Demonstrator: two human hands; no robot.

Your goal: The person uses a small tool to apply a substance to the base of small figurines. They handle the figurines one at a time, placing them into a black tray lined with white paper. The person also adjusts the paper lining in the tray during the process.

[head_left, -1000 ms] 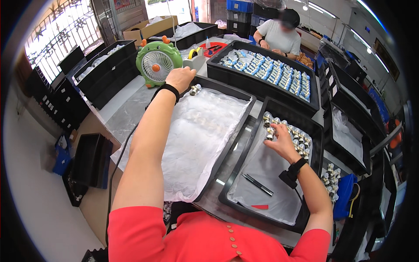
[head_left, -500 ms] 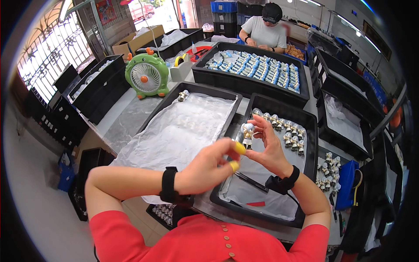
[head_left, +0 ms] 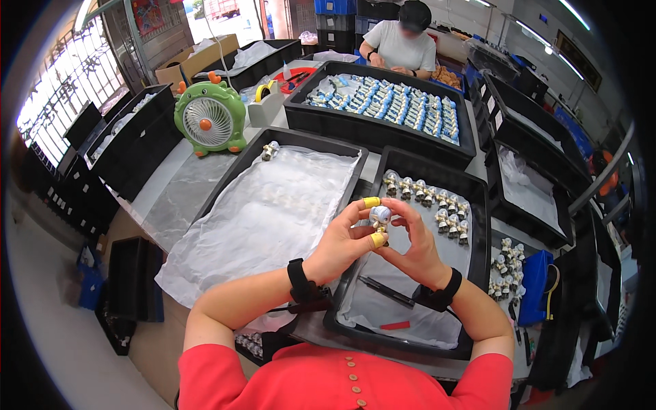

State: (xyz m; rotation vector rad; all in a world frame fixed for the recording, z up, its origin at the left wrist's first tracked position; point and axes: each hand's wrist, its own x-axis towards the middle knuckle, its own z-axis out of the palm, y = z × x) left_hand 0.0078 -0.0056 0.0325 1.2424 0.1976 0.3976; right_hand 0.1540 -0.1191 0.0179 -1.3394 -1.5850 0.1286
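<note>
A small figurine with a pale blue-white head and gold-and-white body is held up over the right-hand black tray. Yellow wraps cover the thumb and index fingertip of my left hand, which pinches the figurine from the left. My right hand closes on it from the other side, fingers curled behind the head. Beneath my hands, in the tray, lie a black pen-like tool and a red strip on white sheeting. Similar figurines stand in rows at the tray's far side.
To the left, a sheet-lined tray holds one figurine in its far corner. Beyond are a green fan, a tape dispenser and a tray of blue-and-white figurines. A co-worker sits opposite. More figurines lie at right.
My left hand has moved up and right to the figurine and now grips it together with my right hand. The view has shifted slightly.
</note>
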